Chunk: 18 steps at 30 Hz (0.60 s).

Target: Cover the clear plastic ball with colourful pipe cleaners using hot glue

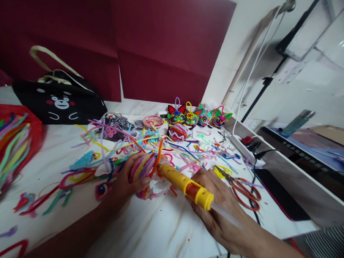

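My left hand (131,180) is closed round a ball wrapped in pink, yellow and purple pipe cleaners (141,171). A whitish patch shows on its lower right side. An orange pipe cleaner (157,158) lies across the ball and sticks up above it. In my right hand (214,207) is a yellow hot glue gun (183,182), its tip at the orange pipe cleaner; I cannot tell whether they touch. A clear glue stick (225,214) juts from its rear end. Left of my left hand lies a pink piece with a dark eye (102,190).
Loose pipe cleaners (125,142) litter the white table. Several finished colourful animal heads (191,116) stand at the back. Orange-handled scissors (245,191) and a black phone (283,194) lie right. A black bag (61,105) and a red bag of pipe cleaners (37,130) are left.
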{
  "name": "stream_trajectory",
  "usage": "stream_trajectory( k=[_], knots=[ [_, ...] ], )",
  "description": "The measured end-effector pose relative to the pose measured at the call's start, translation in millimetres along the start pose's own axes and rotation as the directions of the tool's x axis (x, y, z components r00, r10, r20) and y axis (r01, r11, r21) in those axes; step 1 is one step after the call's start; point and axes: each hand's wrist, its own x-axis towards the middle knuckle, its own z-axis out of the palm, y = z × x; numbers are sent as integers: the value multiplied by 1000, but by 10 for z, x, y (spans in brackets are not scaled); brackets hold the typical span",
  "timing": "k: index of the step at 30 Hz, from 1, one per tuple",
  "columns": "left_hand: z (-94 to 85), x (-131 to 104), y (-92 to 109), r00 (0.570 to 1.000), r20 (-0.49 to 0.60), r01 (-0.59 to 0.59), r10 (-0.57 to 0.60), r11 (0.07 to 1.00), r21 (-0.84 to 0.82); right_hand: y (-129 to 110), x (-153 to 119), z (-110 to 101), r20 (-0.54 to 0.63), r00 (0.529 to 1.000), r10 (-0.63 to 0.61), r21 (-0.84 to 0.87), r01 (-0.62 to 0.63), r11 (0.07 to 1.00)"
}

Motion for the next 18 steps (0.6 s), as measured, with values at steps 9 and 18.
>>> stream_trajectory(
  k=[9, 18],
  knots=[
    [-13, 1, -10, 1000, 13, -4, 4, 1000, -11, -26, -85, -7, 97, 995, -15, 25, 13, 1000],
    [-3, -6, 14, 999, 27, -35, 34, 998, 45, -15, -48, -35, 18, 1000, -22, -34, 22, 999]
  ],
)
